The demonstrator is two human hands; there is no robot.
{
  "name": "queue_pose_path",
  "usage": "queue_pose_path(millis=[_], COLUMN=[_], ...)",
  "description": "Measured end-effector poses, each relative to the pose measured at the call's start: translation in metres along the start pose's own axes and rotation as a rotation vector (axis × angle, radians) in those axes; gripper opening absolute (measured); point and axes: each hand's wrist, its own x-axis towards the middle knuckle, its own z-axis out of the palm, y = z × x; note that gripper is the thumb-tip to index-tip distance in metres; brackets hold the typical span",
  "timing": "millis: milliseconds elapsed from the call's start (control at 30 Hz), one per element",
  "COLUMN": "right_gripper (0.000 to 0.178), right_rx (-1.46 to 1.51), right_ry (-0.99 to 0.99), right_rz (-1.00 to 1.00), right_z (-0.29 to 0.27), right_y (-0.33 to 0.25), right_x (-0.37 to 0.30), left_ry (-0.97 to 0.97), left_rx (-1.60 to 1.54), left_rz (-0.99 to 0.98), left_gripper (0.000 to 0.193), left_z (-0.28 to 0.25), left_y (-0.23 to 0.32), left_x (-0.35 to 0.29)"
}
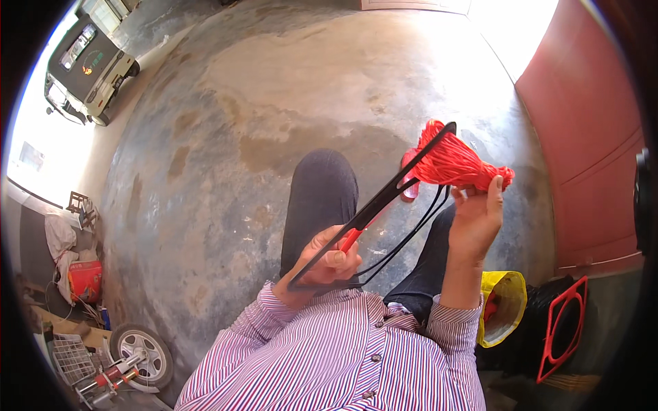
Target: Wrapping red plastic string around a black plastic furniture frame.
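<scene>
Left hand (327, 259) around red handle (351, 240), right hand (476, 220) around end of bushy red strands (452, 159).

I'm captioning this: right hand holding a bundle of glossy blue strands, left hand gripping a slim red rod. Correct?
Not blue: the head view shows the right hand holding a bundle of glossy red strands, the left hand gripping a slim red rod.
</scene>
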Motion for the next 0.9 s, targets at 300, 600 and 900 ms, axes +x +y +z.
queue_pose_path(millis=[300,600,900], right_gripper=[0.038,0.057,0.057], right_rx=[0.129,0.511,0.360], right_ry=[0.170,-0.290,-0.179], right_rz=[-0.153,0.398,0.609], right_z=[-0.002,-0.009,0.013], right_y=[-0.023,-0.013,0.021], right_x=[0.010,-0.009,-0.044], left_ry=[-0.026,0.054,0.129], left_rx=[0.023,0.083,0.195], left_rz=[-0.066,-0.101,-0.106], left_gripper=[0.057,0.062,0.053], left_z=[0.004,0.014,0.026], left_y=[-0.003,0.003,0.015], left_x=[0.005,0.011,0.009])
